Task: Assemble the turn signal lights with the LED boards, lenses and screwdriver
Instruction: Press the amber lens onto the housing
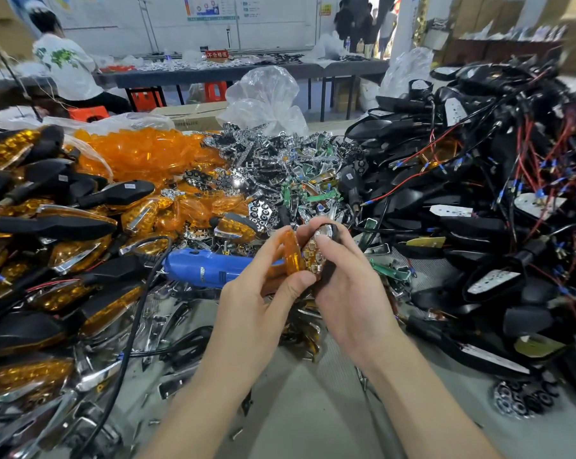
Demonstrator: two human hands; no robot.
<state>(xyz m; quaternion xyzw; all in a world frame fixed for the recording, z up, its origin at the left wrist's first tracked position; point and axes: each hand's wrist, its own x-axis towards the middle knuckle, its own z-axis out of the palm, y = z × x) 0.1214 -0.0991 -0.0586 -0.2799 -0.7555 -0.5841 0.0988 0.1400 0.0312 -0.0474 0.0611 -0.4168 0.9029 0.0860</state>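
We're fitting lens to housing, over mid-bench.

Left hand (257,303) pinches the amber lens (291,256), smooth translucent plastic. Right hand (349,293) grips the black housing (333,230), with the chrome honeycomb reflector (315,256) facing the lens. The lens sits just left of the housing, near edges touching, and both long axes run up and away from us. We judge the next move swings the lens rightward to close. The blue screwdriver (203,268) lies behind the left hand, long axis along the bench.
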